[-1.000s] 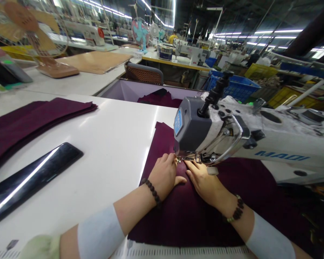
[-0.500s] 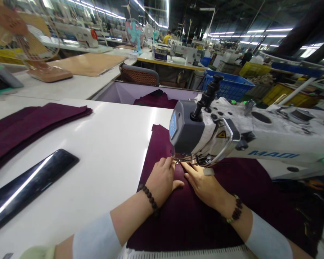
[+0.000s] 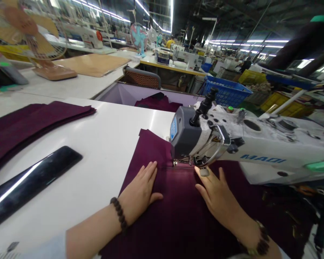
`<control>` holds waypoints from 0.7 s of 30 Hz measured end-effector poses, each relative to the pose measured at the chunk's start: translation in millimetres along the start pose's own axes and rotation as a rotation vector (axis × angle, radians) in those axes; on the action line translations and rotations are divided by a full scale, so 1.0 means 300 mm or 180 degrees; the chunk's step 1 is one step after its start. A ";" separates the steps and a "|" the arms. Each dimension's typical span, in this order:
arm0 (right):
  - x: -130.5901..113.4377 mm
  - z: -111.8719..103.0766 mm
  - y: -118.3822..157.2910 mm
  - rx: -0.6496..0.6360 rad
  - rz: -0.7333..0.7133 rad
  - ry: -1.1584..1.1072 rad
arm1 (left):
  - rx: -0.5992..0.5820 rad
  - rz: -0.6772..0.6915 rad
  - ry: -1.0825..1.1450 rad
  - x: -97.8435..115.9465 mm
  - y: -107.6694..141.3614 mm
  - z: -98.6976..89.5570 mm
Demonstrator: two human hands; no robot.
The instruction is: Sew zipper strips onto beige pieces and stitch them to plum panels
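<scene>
From my end of the feed, the relation I judge to matter most is the one between the hands and the foot of the machine. The foot sits in the gap between the two sets of fingertips: ahead and to the right of the left hand, just to the left of the right hand. I can't call either hand clearly nearer.

The cloth lies directly under both hands, flat on the white surface. Its left edge slants away from me and to the right, up to a small notched corner; the other side spreads rightward beneath the machine's arm. It runs out of view at the bottom, so I can't be sure of its long axis.

Both hands are palm down with fingers extended and thumbs spread, pressing on the cloth and pinching nothing that I can see. The right fingertips are partly behind a pale, rounded tab.

The cloth is deep maroon, smooth and matte, with faint lines crossing it near the foot. The machine is scuffed white metal with a grey, angular head and a bent, shiny guard. On the left, a layered maroon stack rests behind a glossy black strip with rounded corners. Dark round beads make up the left wrist's bracelet.
</scene>
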State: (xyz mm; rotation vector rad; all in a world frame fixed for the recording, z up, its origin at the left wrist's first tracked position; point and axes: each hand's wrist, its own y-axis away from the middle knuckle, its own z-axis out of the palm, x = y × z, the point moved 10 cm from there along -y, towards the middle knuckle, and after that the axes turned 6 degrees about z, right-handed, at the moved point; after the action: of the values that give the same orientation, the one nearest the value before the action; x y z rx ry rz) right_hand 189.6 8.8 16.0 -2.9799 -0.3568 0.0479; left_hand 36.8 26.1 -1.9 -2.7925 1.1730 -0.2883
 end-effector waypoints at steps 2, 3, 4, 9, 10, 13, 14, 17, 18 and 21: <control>0.051 0.012 0.064 0.0134 0.0133 0.0296 | 0.0057 0.0032 0.0028 -0.011 0.069 -0.011; 0.077 0.026 0.091 0.0156 0.0213 0.0378 | 0.0077 0.0025 0.0057 -0.015 0.092 -0.015; 0.100 0.042 0.112 0.0148 0.0285 0.0423 | 0.0083 0.0009 0.0082 -0.017 0.106 -0.017; 0.144 0.076 0.145 0.0117 0.0370 0.0382 | 0.0050 -0.0015 0.0082 -0.007 0.103 -0.024; 0.140 0.066 0.147 0.0140 0.0342 0.0384 | 0.0033 -0.0016 0.0061 -0.004 0.101 -0.024; 0.107 0.019 0.177 0.0235 0.0176 0.0481 | -0.0005 -0.0021 0.0044 -0.003 0.102 -0.022; 0.083 0.011 0.194 0.0205 0.0019 0.0514 | 0.0001 -0.0018 0.0063 -0.007 0.105 -0.022; -0.010 0.019 0.228 0.0088 -0.0624 0.0512 | 0.0040 0.0020 0.0145 -0.040 0.102 -0.026; -0.030 0.027 0.218 0.0081 -0.0747 0.0466 | 0.0058 0.0032 0.0146 -0.056 0.097 -0.030; -0.013 0.017 0.082 0.0312 -0.0475 0.0003 | 0.0262 -0.0004 0.0052 -0.111 0.073 -0.067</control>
State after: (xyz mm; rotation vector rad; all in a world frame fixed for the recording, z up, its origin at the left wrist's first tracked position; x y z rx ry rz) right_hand 191.4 -15.2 7.4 -2.8477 -0.5588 0.0465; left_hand -5.5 34.3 9.6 -2.7253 1.1360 -0.3519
